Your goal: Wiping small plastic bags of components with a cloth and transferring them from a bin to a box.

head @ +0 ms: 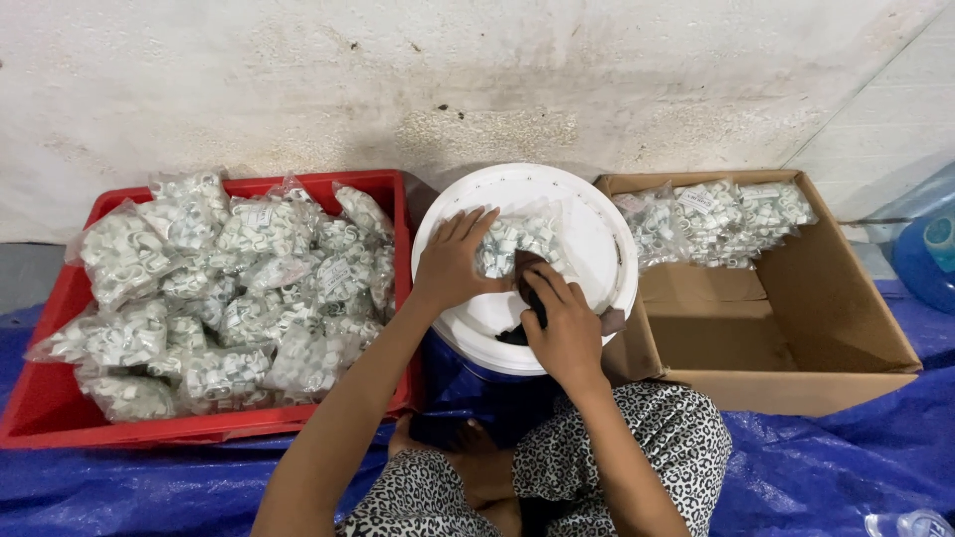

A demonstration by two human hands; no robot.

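Clear bag of small white plastic fittings (519, 239), lying at 12 o'clock on the white bucket lid (597, 249), judged light, lumpy and slippery; left hand (453, 261) flat-spread, right hand (565, 323) pinching its film edge.

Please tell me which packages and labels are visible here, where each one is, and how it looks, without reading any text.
Bag: clear, filled with small white parts, on the white lid, under the left hand; the right hand is beside it.
Bags in the red crate: a clear heap, left.
Bags in the cardboard box: few, at its far end, right.
Paper labels: small, white, inside bags.
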